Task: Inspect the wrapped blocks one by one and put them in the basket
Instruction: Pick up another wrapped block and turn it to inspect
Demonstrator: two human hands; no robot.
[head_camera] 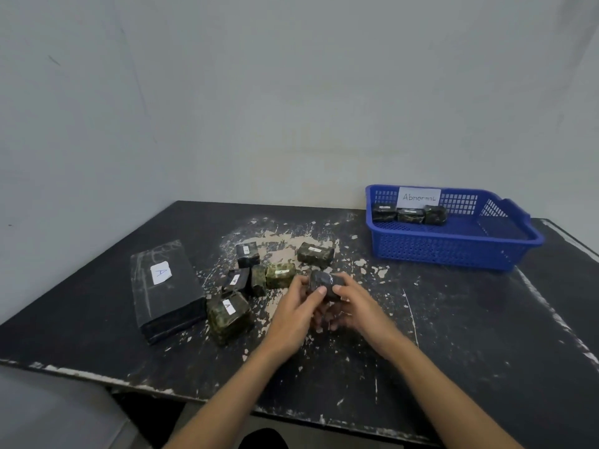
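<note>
Both forearms reach in over the near edge of the table. Left hand and right hand meet near mid-table, fingers of both clamped on one dark wrapped block, held just above the surface with thumbs on its near face. No label shows on the faces turned this way. Judged step: inspection, block not yet released.

Risk: the wrap looks glossy; turning it with fingertips only could let it slip and drop among the unchecked blocks, mixing checked with unchecked.

Just left of the hands, a loose cluster of six wrapped blocks, several with small white labels, the nearest marked "A". Further left, toward the left edge, a long black box with an "A" label.

Far right corner: blue basket with a paper tag reading "Abnormal". Three wrapped blocks sit in a row against its back wall; the remaining floor is bare.
</note>
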